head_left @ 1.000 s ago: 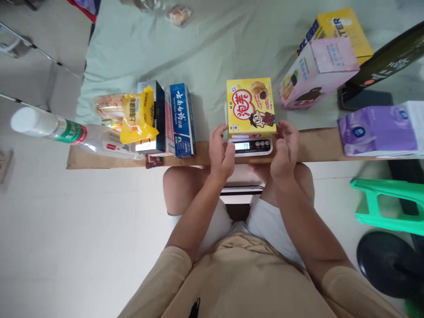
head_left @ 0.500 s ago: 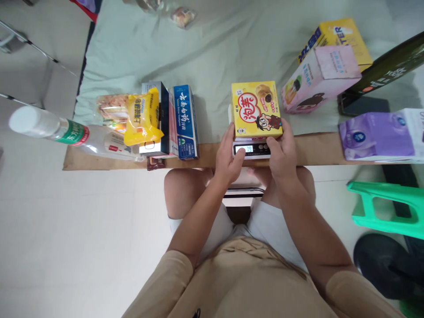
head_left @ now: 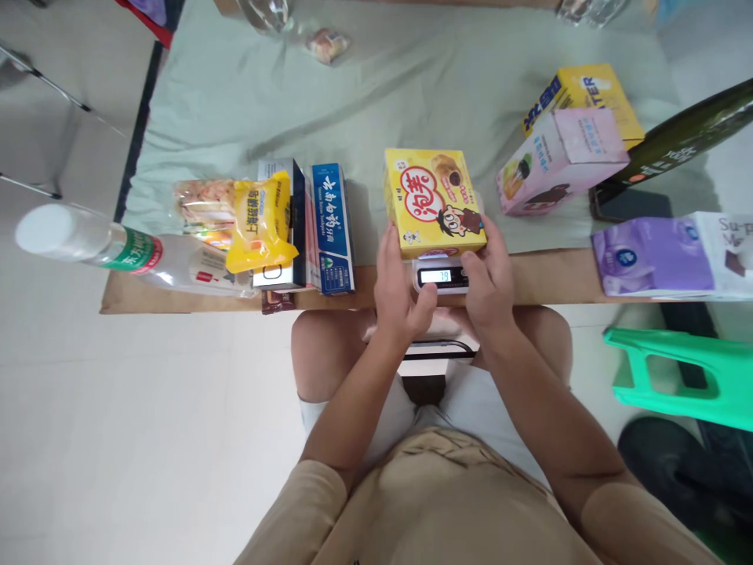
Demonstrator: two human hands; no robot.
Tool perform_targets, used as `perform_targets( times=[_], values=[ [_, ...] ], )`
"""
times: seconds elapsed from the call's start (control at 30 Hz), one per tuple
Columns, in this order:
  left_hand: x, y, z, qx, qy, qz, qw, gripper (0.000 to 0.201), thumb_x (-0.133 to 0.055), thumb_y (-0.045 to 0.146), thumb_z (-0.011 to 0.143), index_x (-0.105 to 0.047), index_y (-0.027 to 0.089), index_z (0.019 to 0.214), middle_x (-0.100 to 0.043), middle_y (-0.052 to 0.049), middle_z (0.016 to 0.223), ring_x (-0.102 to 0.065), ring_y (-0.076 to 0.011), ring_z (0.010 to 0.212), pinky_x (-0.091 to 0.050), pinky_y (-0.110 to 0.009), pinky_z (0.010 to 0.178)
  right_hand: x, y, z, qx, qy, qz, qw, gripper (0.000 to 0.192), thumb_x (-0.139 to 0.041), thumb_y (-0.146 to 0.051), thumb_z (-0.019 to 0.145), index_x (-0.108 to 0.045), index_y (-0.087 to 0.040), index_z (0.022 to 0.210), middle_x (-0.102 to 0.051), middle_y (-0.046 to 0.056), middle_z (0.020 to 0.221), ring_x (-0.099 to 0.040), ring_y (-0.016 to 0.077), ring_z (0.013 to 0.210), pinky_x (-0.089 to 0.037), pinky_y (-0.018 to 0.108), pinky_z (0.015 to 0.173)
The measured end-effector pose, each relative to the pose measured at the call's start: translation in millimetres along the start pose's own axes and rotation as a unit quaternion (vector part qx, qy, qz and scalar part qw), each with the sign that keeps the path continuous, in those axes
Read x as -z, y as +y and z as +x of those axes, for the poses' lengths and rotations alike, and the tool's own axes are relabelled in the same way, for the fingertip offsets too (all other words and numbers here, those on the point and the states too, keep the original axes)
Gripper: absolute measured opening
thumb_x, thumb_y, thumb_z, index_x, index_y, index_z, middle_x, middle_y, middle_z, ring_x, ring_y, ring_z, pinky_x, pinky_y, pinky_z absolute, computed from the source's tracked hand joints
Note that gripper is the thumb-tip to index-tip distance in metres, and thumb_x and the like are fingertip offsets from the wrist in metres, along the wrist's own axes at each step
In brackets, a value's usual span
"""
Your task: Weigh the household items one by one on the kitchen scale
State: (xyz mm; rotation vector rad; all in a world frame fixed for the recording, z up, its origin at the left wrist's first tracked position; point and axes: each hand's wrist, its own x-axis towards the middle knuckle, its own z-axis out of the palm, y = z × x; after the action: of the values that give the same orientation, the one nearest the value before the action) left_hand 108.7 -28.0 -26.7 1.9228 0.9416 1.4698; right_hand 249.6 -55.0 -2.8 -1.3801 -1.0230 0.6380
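A yellow snack box (head_left: 432,202) with a red heart and a cartoon face rests tilted on a small white digital scale (head_left: 442,275) at the table's near edge. My left hand (head_left: 398,292) grips the box's left side, its thumb near the scale's lit display. My right hand (head_left: 488,278) grips the box's right side, its thumb by the scale's buttons. Both hands are closed on the box.
Left of the scale stand a blue toothpaste box (head_left: 332,227), a yellow snack bag (head_left: 259,221) and a lying plastic bottle (head_left: 111,251). To the right are a pink box (head_left: 558,161), a yellow box (head_left: 588,94), a purple tissue pack (head_left: 652,255) and a green stool (head_left: 688,377).
My open hands closed in on the yellow box and took hold of its sides. The box has since tilted and shifted slightly left on the scale.
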Motion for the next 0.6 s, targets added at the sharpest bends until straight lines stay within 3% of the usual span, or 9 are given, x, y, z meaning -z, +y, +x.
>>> perform_targets(
  times=[0.13,0.43,0.6],
  values=[
    [16.8,8.4,10.1,0.02,0.054,0.023,0.998,0.076,-0.035,0.065,0.102,-0.023,0.024,0.165,-0.035,-0.016,0.169,-0.033,-0.0343,0.16,-0.027,-0.052,0.134,-24.9,-3.3,4.8,0.008,-0.041,0.003,0.999,0.067,-0.062,-0.063,0.09,-0.051,-0.026,0.145,-0.063,0.01,0.148,-0.062,0.0281,0.138,-0.05,0.053,0.122],
    [43.7,10.2,18.5,0.054,0.071,0.081,0.993,0.07,-0.046,0.06,0.102,-0.035,0.022,0.16,-0.046,-0.018,0.158,-0.044,-0.0329,0.152,-0.036,-0.051,0.13,-48.2,-14.9,4.3,0.02,-0.067,-0.027,0.997,0.065,-0.054,-0.073,0.091,-0.059,-0.027,0.136,-0.067,0.008,0.143,-0.06,0.0284,0.139,-0.047,0.052,0.125],
    [50.6,10.2,20.1,0.062,0.083,0.044,0.994,0.066,-0.048,0.061,0.1,-0.035,0.036,0.159,-0.043,-0.009,0.162,-0.04,-0.0306,0.156,-0.033,-0.049,0.133,-54.4,-19.1,2.1,0.025,-0.076,-0.01,0.997,0.065,-0.053,-0.071,0.092,-0.057,-0.027,0.14,-0.065,0.007,0.147,-0.058,0.0281,0.142,-0.046,0.051,0.126]
  ],
)
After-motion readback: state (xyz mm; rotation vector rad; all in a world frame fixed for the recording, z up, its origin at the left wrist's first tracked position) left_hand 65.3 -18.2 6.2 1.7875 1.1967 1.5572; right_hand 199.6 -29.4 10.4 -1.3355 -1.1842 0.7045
